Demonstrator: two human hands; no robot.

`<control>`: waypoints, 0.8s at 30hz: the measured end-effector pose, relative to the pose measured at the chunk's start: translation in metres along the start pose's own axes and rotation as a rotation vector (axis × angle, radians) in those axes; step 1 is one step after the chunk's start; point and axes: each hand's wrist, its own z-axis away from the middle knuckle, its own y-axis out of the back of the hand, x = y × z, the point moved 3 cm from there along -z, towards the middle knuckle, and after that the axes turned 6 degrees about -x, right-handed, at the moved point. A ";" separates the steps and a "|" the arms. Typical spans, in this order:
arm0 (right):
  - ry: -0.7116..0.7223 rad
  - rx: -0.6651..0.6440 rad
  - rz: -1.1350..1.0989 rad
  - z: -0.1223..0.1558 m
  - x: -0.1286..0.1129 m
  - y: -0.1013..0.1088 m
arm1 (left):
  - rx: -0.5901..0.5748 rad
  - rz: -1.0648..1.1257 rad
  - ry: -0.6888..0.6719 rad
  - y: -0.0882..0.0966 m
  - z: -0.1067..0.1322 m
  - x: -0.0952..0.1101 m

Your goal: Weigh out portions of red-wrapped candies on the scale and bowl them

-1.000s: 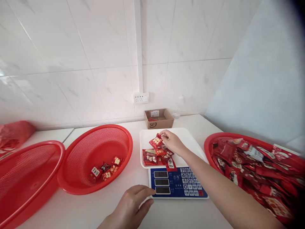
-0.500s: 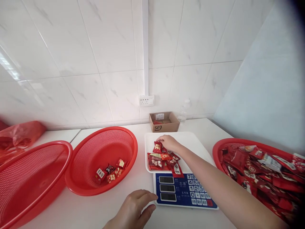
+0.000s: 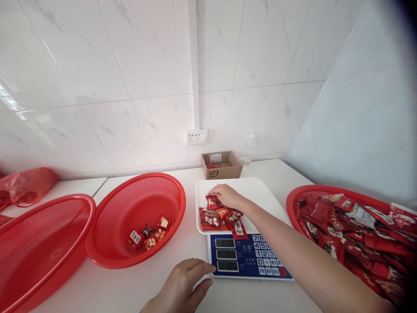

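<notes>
My right hand reaches over the white pan of a digital scale, its fingers curled down onto a pile of small red snack packets. The fingertips are partly hidden behind a red packet that they appear to grip. One packet hangs over the pan's front edge. Below, the blue key panel carries three small displays, and the top one shows faint digits. My left hand holds nothing, with thumb and fingers apart beside the panel's left edge.
A red basket heaped with snack packets stands at the right. To the left is a red basket with several packets, then another red basket. Behind the scale are a cardboard box and a clear bottle.
The view has shifted slightly. My right hand stays at the pile with its fingers a little lower on the packets, and my left hand has hardly moved. Digits now show on the top display.
</notes>
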 end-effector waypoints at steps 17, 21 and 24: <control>-0.074 0.074 -0.083 0.033 -0.021 0.020 | 0.011 0.003 -0.021 -0.003 -0.002 0.002; -0.064 0.215 -0.018 0.081 -0.013 0.049 | 0.037 -0.020 -0.057 -0.002 -0.001 -0.004; -0.149 0.304 -0.013 0.143 0.024 0.069 | 0.047 -0.037 -0.114 -0.005 -0.001 -0.010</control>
